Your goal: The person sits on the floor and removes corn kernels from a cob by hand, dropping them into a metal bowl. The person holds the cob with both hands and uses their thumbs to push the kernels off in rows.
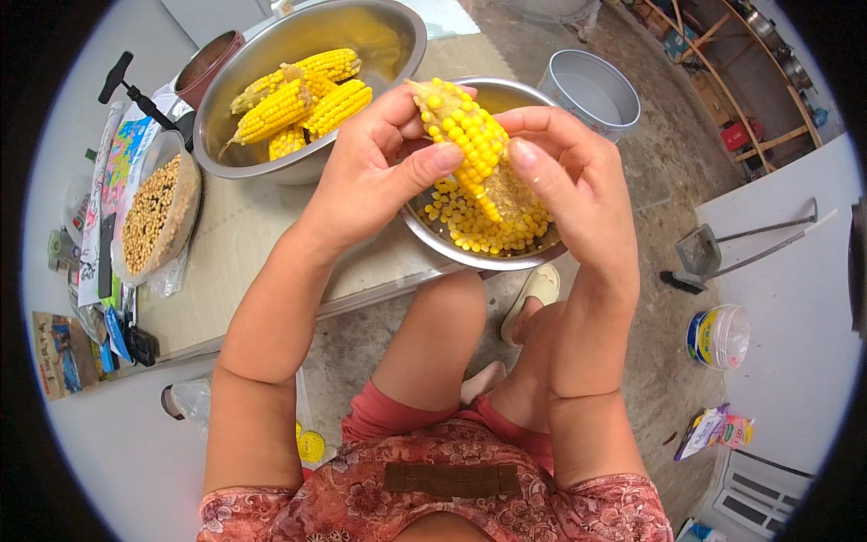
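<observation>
A partly shelled corn cob [467,139] is held up between both hands, with yellow kernels on its left side and bare cob along its lower right. My left hand [383,152] grips its upper end, thumb lying across the kernels. On the other side, the thumb and fingers of my right hand [572,169] close on the cob's edge. Directly beneath is a steel bowl [440,245] with loose corn kernels [498,234] in it. Several whole corn cobs [274,112] lie in a larger steel basin [254,166] to the left.
Both bowls stand on a table [237,251]. At its left are a plastic container of soybeans [149,217] and a reddish-brown pot [210,68]. A round metal tin [595,91] is beyond the bowl on the right. On the floor are a dustpan [701,251] and a plastic bucket [721,337].
</observation>
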Demonstrator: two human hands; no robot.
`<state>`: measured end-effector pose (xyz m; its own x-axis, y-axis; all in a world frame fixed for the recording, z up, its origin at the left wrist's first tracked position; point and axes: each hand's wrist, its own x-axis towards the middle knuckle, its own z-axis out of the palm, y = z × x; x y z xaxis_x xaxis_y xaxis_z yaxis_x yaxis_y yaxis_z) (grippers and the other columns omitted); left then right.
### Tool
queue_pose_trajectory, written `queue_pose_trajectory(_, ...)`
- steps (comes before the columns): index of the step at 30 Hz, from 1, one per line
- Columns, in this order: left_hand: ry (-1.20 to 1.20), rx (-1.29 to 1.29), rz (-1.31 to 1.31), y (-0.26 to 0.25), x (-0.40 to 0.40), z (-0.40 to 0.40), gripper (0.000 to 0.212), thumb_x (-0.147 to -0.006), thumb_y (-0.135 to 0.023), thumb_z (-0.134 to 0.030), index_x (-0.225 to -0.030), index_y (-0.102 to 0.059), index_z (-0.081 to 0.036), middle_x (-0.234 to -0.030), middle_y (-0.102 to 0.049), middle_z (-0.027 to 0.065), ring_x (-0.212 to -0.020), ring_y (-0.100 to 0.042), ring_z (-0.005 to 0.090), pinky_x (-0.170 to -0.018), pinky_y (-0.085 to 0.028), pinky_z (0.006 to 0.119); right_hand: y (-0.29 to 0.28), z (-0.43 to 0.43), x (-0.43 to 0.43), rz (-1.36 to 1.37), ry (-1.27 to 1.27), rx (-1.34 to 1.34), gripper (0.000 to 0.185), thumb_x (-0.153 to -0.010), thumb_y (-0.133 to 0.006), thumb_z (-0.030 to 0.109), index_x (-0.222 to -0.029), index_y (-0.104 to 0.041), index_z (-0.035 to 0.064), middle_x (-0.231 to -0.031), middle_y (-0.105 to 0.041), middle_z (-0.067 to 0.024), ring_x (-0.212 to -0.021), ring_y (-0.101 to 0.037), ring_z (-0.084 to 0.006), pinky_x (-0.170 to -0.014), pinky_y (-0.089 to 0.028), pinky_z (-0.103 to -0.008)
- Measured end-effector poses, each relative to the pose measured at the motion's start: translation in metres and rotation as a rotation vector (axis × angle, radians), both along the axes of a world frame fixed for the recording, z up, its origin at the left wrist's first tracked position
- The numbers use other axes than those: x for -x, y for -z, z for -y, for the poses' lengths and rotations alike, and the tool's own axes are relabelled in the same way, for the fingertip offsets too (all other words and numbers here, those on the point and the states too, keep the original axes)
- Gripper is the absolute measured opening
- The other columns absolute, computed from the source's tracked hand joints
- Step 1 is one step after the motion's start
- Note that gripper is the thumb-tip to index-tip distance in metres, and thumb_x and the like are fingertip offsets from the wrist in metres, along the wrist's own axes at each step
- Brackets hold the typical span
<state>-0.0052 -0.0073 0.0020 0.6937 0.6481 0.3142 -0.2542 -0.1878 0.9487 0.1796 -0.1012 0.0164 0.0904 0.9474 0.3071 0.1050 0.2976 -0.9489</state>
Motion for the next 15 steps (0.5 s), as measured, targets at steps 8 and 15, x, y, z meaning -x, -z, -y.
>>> queue_pose_trajectory(8, 0.001, 0.008, 0.005, 0.0010, 0.0012, -0.0001, 0.067, -0.087, -0.073, -0.035, -0.135, -0.047, 0.004, -0.119, -0.062, 0.0086, -0.110, -0.059, 0.0137, -0.097, -0.046, 0.028, 0.0046, -0.0041, -0.0024, -0.106, -0.096, -0.004, 0.023, -0.091, -0.058, 0.005, -0.111, -0.060, -0.0044, -0.100, -0.069, -0.0111, -0.092, -0.065, -0.0135, -0.082, -0.052, -0.0270)
queue_pose_trajectory(15, -0.002, 0.013, 0.012, -0.0005, -0.0017, 0.0015, 0.068, -0.087, -0.073, -0.035, -0.136, -0.047, 0.004, -0.120, -0.062, 0.0090, -0.109, -0.060, 0.0142, -0.097, -0.046, 0.028, 0.0022, -0.0030, -0.0047, -0.171, -0.100, -0.007, 0.025, -0.089, -0.051, 0.001, -0.111, -0.059, -0.0056, -0.100, -0.068, -0.0106, -0.094, -0.064, -0.0139, -0.085, -0.051, -0.0273)
